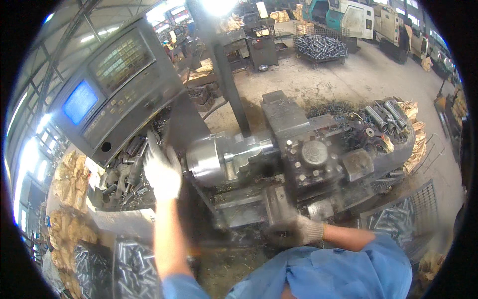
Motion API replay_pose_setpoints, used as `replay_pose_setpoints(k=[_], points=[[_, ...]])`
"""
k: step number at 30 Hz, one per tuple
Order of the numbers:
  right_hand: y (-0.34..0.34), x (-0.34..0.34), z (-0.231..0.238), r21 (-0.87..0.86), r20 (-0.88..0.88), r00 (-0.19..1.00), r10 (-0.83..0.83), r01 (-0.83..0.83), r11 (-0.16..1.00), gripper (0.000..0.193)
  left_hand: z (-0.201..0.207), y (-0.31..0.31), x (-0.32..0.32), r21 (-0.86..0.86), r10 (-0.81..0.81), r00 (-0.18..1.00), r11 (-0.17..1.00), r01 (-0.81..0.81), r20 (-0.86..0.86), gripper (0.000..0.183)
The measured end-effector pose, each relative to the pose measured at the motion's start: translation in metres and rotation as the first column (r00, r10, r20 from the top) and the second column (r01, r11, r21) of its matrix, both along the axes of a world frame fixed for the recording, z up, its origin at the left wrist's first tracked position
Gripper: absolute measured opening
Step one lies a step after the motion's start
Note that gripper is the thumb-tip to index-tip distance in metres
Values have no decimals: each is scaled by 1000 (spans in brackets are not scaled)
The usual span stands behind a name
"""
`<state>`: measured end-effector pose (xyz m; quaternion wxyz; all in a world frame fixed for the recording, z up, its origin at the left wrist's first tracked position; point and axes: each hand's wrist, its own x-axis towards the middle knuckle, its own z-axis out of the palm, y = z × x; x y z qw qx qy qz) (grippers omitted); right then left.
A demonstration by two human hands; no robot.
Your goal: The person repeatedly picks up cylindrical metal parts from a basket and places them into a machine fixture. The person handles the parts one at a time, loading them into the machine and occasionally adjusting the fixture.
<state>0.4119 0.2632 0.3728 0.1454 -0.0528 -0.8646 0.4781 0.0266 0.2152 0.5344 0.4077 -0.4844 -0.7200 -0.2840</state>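
My left hand (pixel 163 172), in a white knit glove, reaches up beside the lathe's headstock with its fingers stretched out. Nothing shows in it, though motion blurs it a little. Close by on its left lies a tray of dark tools and metal pieces (pixel 124 182). To its right is the shiny round chuck (pixel 206 159), with a bright cylindrical workpiece (pixel 254 144) in line with it. My right hand (pixel 304 230), also gloved, is low at the front of the carriage, beside a dark metal block (pixel 279 207). Its fingers are mostly hidden, so its grip is unclear.
The control panel with a lit blue screen (pixel 79 102) stands at upper left. A bolted tool post (pixel 315 153) sits right of the chuck. Metal tubes (pixel 386 115) lie on the machine's right end. Bins of metal pins (pixel 134 269) stand below; a full wire cart (pixel 321 47) is behind.
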Motion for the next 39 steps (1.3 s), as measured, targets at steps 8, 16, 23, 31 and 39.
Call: replay_pose_setpoints(k=[8, 16, 23, 31, 39], points=[[16, 48, -36, -134, -103, 991, -89, 74, 988, 26, 48, 94, -55, -466, 518, 830, 799, -381, 209, 88], [15, 16, -64, -101, 175, 956, 236, -221, 970, 41, -204, -85, 177, -424, 4, 824, 859, 287, 566, 43], [-90, -46, -82, 51, 148, 792, 592, -604, 795, 32, -468, -485, 405, -849, 940, -164, 342, 403, 300, 47], [-419, -55, -85, 232, 257, 203, 945, -962, 143, 41, -511, -775, 811, -997, 699, -711, 59, -51, 78, 31], [-657, 55, -65, 92, 424, -421, 801, -861, -501, 45, -555, -604, 1015, -980, 153, -968, 71, -188, 197, 39]])
